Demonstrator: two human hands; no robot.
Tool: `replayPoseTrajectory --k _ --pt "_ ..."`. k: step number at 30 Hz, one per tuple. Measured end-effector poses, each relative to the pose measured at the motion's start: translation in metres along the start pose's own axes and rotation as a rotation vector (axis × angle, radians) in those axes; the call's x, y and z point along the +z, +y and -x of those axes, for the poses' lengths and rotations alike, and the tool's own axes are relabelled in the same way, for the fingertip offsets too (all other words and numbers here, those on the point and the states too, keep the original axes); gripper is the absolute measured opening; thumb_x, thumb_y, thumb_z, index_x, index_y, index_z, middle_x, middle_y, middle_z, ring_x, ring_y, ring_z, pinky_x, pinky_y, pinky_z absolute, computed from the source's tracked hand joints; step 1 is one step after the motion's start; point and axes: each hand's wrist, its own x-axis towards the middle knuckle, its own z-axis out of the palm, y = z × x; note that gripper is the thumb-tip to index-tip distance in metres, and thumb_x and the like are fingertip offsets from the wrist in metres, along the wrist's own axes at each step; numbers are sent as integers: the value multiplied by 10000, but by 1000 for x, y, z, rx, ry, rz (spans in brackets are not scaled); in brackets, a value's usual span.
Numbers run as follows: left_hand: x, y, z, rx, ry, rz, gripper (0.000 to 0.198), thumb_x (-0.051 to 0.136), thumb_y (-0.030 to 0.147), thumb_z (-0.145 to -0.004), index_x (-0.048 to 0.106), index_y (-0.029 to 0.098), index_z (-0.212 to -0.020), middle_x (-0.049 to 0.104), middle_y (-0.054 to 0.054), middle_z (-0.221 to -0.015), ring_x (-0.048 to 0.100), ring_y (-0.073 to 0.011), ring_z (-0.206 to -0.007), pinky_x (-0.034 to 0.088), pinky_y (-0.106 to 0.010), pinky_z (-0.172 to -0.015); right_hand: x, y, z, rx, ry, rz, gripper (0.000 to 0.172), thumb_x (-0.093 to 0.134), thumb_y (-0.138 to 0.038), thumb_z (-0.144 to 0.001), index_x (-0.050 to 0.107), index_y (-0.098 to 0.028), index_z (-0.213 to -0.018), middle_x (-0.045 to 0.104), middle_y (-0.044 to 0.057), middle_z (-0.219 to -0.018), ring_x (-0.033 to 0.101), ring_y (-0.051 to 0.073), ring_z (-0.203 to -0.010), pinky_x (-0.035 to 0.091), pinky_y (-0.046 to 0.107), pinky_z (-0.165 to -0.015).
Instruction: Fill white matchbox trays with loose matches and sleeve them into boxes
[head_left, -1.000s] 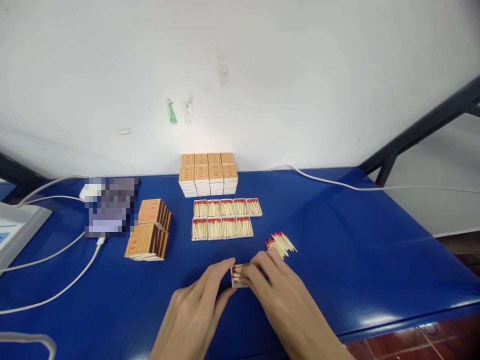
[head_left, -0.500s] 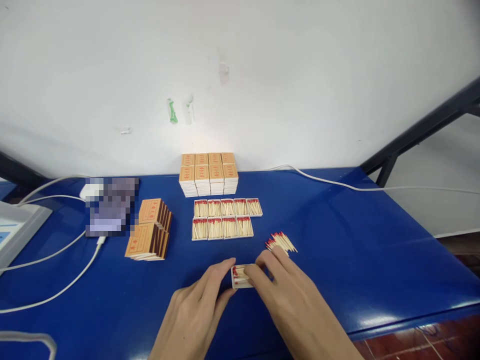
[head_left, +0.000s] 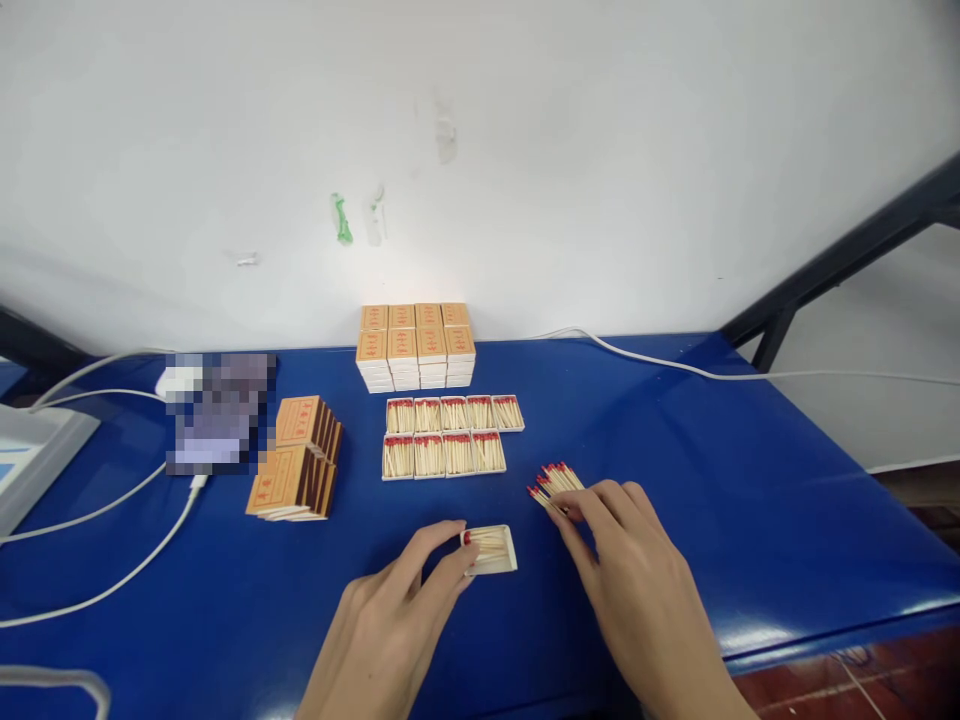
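1. Head view: small open tray is white, thin-walled and rectangular, with several slim pale wooden matches lying inside.
2. Left hand grips the tray at its left end between thumb and fingers; the thumb lies across the opening, over the sticks.
3. Right hand has its fingertips drawn together at the near end of the loose matches, red-tipped; whether any stick is pinched is hard to tell.
4. Filled trays stand beyond, five in the far row, four in the near.
5. Boxed block, orange-topped and white-sided, sits near the wall; leaning orange stacks with dark side strips stand to the left.
6. Surface: glossy blue tabletop; the wall is white and scuffed; reddish floor tiles show lower right.
7. Orientation: tray is on the near side of the table, opening upward, long axis left to right; its visible match head points left.
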Motion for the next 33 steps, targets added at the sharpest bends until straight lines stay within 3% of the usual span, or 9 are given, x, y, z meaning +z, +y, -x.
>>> replayPoseTrajectory --k 6,12,17,21,27,33 --pt "-1 1 0 1 0 -2 418 461 191 -1159 676 335 -1487 759 -55 -1483 871 -154 -838 731 -259 -754 -1 0 2 -16 15 31 184 555 -196 -1146 696 -213 -1030 664 65 -952 588 267 -904 530 420 -751" --pt "-3 2 -3 14 -12 -21 373 425 228 -1188 666 307 -1461 753 -55 -1493 883 -163 -904 737 -276 -827 -2 -4 4 -87 -74 86 187 542 -128 -1126 707 -171 -1048 686 98 -1000 585 291 -918 552 475 -805" --pt "-4 5 -6 -1 24 -35 302 468 321 -1203 581 272 -1479 814 -52 -1401 885 -203 -1042 737 -293 -808 -11 -26 -5 -155 -35 -134 208 531 -122 -1145 704 -198 -1058 705 82 -1016 625 251 -927 567 405 -821" --pt "-1 5 -4 -86 32 75 277 522 372 -1192 553 284 -1453 855 -30 -1312 888 -192 -1010 728 -276 -798 -14 -40 -10 -268 -113 -251 266 498 -110 -1154 710 -221 -1038 706 60 -985 639 212 -886 572 339 -761" --pt "0 7 -4 -116 44 82 277 461 424 -1206 549 280 -1426 875 -44 -1202 876 -177 -790 728 -299 -740 -8 -38 -8 -436 -225 -40 189 637 -46 -1026 727 -206 -1074 701 88 -1022 607 248 -931 589 397 -828" --pt "1 6 -5 -127 24 104 273 478 413 -1203 529 308 -1449 873 -16 -1231 894 -190 -940 721 -280 -772 -13 -42 -13 -408 -217 73 314 761 48 -777 710 -189 -978 641 92 -968 591 272 -901 598 404 -731"
